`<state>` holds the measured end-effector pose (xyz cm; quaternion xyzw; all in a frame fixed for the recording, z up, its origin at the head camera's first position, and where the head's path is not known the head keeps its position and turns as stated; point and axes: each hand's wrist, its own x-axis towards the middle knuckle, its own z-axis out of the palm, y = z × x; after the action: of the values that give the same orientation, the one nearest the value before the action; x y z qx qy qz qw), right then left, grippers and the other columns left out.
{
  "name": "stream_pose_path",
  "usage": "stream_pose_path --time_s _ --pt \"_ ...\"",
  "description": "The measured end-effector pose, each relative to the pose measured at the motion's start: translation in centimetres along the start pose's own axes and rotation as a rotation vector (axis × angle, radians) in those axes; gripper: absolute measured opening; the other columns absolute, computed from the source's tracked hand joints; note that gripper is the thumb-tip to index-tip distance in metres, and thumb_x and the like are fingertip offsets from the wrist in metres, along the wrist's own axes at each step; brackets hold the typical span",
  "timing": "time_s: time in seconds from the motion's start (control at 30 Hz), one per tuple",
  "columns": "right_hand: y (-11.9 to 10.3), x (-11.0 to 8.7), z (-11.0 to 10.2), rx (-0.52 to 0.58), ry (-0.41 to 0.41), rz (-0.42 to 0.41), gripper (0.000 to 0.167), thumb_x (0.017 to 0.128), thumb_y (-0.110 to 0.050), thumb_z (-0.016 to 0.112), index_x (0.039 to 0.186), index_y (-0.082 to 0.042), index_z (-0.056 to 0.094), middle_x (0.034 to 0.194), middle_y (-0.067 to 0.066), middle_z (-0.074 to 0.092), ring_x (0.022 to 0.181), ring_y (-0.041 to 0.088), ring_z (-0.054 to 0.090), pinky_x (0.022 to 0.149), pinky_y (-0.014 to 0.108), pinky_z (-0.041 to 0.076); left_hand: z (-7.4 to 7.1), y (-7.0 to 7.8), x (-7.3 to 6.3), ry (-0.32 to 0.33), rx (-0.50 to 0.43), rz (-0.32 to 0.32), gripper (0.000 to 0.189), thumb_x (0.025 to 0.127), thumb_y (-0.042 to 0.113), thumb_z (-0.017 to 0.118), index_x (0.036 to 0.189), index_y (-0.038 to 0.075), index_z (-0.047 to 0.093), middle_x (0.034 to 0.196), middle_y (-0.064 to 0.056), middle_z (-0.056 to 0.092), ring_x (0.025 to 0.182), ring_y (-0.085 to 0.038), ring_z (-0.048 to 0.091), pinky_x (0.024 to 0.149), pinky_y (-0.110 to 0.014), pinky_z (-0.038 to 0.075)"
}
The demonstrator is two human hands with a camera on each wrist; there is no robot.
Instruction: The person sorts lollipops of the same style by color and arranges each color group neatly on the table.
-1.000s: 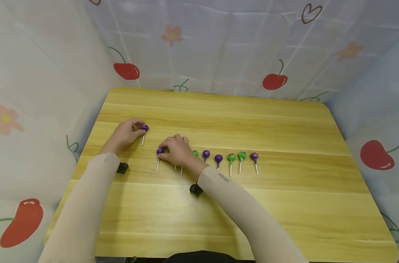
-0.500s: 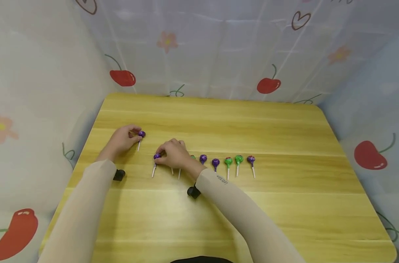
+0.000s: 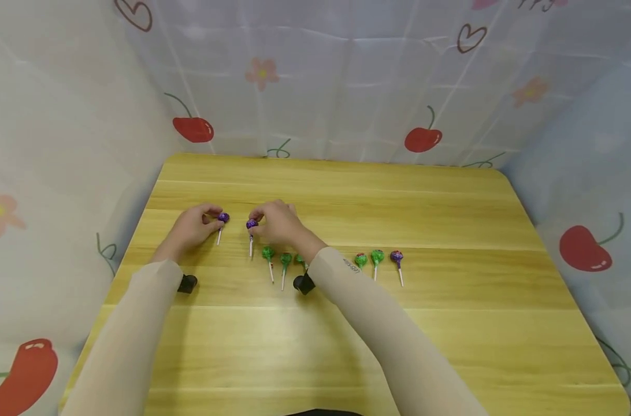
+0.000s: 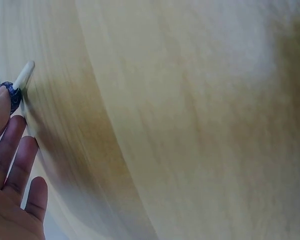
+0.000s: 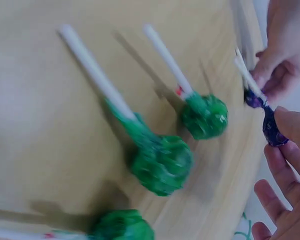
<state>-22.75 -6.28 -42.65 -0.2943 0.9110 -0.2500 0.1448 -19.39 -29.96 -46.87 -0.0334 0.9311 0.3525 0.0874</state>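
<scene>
My left hand (image 3: 190,228) pinches the purple-wrapped head of a lollipop (image 3: 223,217) between thumb and fingertips at the left of the table. In the left wrist view its white stick (image 4: 24,75) points up, and the other fingers extend below it. Just to the right, my right hand (image 3: 279,224) pinches a second purple lollipop (image 5: 273,132) by its head, the stick towards me. The two held lollipops are side by side and apart. Nearest my right hand lie green lollipops, one (image 3: 267,252) beside another (image 3: 286,259); a third (image 5: 122,227) is partly covered by my wrist.
Further right on the wooden table (image 3: 451,346) lie two green lollipops, one (image 3: 360,259) partly behind my sleeve and one (image 3: 377,257) beside it, then a purple one (image 3: 396,256). My right forearm crosses over the row. Printed curtains (image 3: 320,86) enclose the table's back and sides.
My right hand has carried its purple lollipop away from me, out of the row to beside the left one. My arm now hides two purple lollipops. My left hand has kept its place.
</scene>
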Motion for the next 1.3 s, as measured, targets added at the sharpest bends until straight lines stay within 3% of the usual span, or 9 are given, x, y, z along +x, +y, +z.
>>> stream_pose_path --time_s 0.17,0.27,0.5,0.77,1.07,1.3 --pt "0.3 1.4 -0.3 -0.027 0.023 0.062 0.028 0.093 -0.035 0.071 0.118 -0.023 0.070 0.113 -0.011 0.071 0.119 0.018 0.052 0.099 0.040 0.032 0.0 0.4 0.0 0.007 0.002 0.006 0.038 0.100 0.024 0.061 0.134 0.007 0.056 0.131 -0.018 0.062 0.106 -0.031 0.055 0.092 -0.045 0.046" --pt "0.5 1.8 -0.3 -0.038 0.028 0.095 0.028 0.093 -0.034 0.070 0.119 -0.022 0.070 0.115 -0.009 0.070 0.120 0.019 0.052 0.104 0.043 0.031 0.0 0.5 0.1 0.010 0.008 0.015 0.037 0.100 0.023 0.060 0.133 0.007 0.057 0.128 -0.017 0.063 0.103 -0.030 0.054 0.088 -0.043 0.045" --pt "1.4 1.5 0.8 -0.048 0.007 0.152 0.030 0.093 -0.034 0.070 0.120 -0.020 0.071 0.118 -0.006 0.070 0.120 0.022 0.053 0.109 0.047 0.030 1.7 0.0 0.0 0.000 -0.001 0.018 0.035 0.100 0.024 0.061 0.131 0.008 0.059 0.125 -0.015 0.065 0.102 -0.028 0.057 0.087 -0.041 0.047" --pt "1.9 1.6 2.9 -0.034 -0.024 0.147 0.031 0.094 -0.037 0.069 0.119 -0.020 0.072 0.118 -0.007 0.071 0.114 0.020 0.055 0.101 0.043 0.033 2.9 -0.9 -1.0 0.017 -0.024 0.022 0.034 0.098 0.021 0.063 0.129 0.006 0.060 0.122 -0.016 0.067 0.099 -0.027 0.060 0.082 -0.036 0.048" --pt "1.1 1.8 4.4 -0.062 -0.009 0.123 0.030 0.094 -0.037 0.069 0.119 -0.021 0.072 0.120 -0.007 0.071 0.115 0.022 0.054 0.100 0.044 0.033 2.9 -2.1 -1.8 0.048 -0.007 0.026 0.033 0.097 0.021 0.066 0.126 0.006 0.062 0.120 -0.015 0.068 0.096 -0.025 0.060 0.080 -0.034 0.048" --pt "0.8 1.7 5.1 -0.057 0.036 0.125 0.031 0.092 -0.038 0.071 0.118 -0.021 0.073 0.121 -0.008 0.071 0.111 0.020 0.054 0.095 0.041 0.034 2.7 -2.5 -2.0 0.056 -0.003 0.024 0.032 0.096 0.021 0.067 0.125 0.008 0.063 0.111 -0.012 0.069 0.083 -0.020 0.055 0.071 -0.029 0.044"
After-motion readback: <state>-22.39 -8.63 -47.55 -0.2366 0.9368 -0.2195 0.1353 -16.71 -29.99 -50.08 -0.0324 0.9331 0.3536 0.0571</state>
